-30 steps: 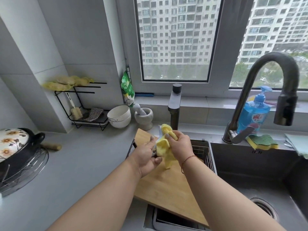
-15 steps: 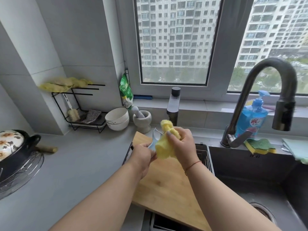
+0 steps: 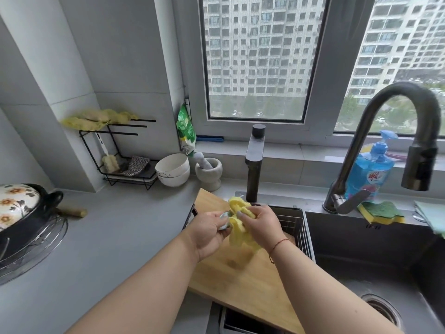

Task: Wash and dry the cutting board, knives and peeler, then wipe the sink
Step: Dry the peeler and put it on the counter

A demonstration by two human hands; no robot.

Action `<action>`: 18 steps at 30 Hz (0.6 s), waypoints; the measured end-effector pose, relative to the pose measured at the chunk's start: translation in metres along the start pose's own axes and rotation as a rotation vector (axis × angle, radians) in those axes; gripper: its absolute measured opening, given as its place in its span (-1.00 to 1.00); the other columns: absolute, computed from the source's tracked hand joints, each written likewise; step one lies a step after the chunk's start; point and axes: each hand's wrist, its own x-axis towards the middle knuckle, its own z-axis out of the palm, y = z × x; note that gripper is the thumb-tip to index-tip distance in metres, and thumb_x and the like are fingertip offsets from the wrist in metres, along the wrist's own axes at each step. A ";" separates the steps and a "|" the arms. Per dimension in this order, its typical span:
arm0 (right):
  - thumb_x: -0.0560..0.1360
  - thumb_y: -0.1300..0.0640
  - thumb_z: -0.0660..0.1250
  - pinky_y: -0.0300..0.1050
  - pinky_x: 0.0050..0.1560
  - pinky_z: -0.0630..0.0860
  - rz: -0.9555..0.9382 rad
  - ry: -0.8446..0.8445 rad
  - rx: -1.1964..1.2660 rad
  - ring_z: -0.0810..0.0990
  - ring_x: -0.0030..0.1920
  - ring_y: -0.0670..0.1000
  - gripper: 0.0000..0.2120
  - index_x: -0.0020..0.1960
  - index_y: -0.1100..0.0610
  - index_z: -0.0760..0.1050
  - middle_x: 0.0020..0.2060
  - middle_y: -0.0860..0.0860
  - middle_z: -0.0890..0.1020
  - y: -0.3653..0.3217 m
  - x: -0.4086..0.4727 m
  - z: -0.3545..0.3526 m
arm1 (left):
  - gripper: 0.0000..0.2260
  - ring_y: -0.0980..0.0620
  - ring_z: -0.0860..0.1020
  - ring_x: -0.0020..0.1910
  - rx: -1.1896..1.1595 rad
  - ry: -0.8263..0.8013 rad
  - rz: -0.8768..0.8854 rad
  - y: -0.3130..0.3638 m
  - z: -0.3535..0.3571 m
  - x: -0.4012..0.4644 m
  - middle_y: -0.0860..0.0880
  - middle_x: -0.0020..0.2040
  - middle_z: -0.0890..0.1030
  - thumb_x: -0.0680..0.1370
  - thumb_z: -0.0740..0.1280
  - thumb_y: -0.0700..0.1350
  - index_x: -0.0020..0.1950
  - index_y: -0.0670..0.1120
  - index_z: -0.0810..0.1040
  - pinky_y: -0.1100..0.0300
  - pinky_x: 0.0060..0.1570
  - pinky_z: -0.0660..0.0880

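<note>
Grey countertop (image 3: 101, 239) along a tiled corner, window on tower blocks at the far side. Wooden cutting board (image 3: 243, 276) bridging the dark sink (image 3: 385, 268), arched tap (image 3: 375, 131) at far right. Above the board, left hand (image 3: 208, 231) gripping the pale peeler (image 3: 224, 216), right hand (image 3: 261, 225) clutching a yellow cloth (image 3: 237, 221) around it.

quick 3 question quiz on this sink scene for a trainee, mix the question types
1. True or false: the right hand grips a yellow cloth.
2. What lies under both hands? A) a wooden cutting board B) a plate C) a towel
3. Fill in: the left hand holds a small pale blue ____, mostly hidden.

Key: 1 true; 2 A; 3 peeler, judging by the task.
</note>
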 end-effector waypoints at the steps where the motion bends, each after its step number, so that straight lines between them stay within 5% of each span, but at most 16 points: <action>1: 0.48 -0.04 0.39 -0.20 -0.11 0.41 -0.013 -0.028 -0.003 0.49 -0.05 -0.01 -0.69 0.12 0.13 0.59 0.01 0.04 0.47 0.000 -0.003 0.002 | -0.74 -0.08 0.54 -0.01 -0.012 0.018 0.005 0.001 0.000 0.001 -0.29 0.11 0.55 0.67 0.05 -0.31 0.21 -0.39 0.47 0.13 0.09 0.48; 7: 0.44 -0.02 0.45 -0.28 -0.24 0.36 -0.054 -0.108 -0.027 0.46 -0.13 -0.05 -0.74 0.03 0.12 0.63 -0.04 0.06 0.47 0.006 -0.008 0.001 | -0.69 -0.09 0.53 -0.08 0.061 0.148 -0.021 -0.003 0.004 0.006 -0.25 0.02 0.57 0.69 0.04 -0.20 0.16 -0.36 0.50 0.11 0.02 0.48; 12: 0.47 -0.05 0.39 -0.19 -0.19 0.34 0.055 0.047 -0.175 0.49 -0.13 -0.01 -0.78 0.02 0.05 0.64 -0.10 0.04 0.56 0.029 0.003 -0.017 | -0.70 0.04 0.37 -0.31 0.152 0.311 0.007 0.000 -0.002 0.013 -0.15 -0.14 0.42 0.69 0.07 -0.21 0.32 -0.38 0.38 0.32 -0.39 0.34; 16: 0.54 -0.10 0.24 -0.11 -0.13 0.43 0.248 0.147 -0.142 0.54 -0.09 0.10 -0.69 -0.01 0.11 0.61 -0.06 0.12 0.62 0.054 0.010 -0.029 | -0.70 0.05 0.37 -0.28 0.221 0.374 0.040 0.003 -0.011 0.019 -0.13 -0.11 0.41 0.68 0.11 -0.23 0.34 -0.35 0.42 0.27 -0.32 0.39; 18: 0.56 -0.12 0.20 -0.12 -0.11 0.43 0.312 0.054 -0.231 0.54 -0.08 0.08 -0.66 0.04 0.10 0.59 -0.02 0.10 0.61 0.063 0.012 -0.028 | -0.72 0.04 0.40 -0.25 0.252 0.388 0.047 0.001 -0.012 0.021 -0.14 -0.06 0.43 0.66 0.12 -0.25 0.31 -0.30 0.46 0.26 -0.29 0.41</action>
